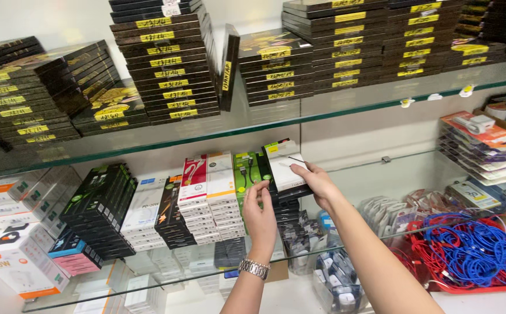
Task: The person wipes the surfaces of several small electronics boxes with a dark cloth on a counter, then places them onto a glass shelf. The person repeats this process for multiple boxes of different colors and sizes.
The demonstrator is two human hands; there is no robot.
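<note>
under right hand, white cable box, left hand beside

I see my right hand resting on a white packet atop a stack of boxes on the glass shelf. My left hand, wearing a metal watch, pinches the green packet just beside it.

Stacks of flat black boxes with yellow labels fill the top glass shelf; below stand upright rows of black-and-green boxes, red-and-white cable packs and green packs; a white-faced pack lies tilted atop a black stack; white charger boxes with orange trim sit lower left; orange-topped flat packs pile at right.
</note>
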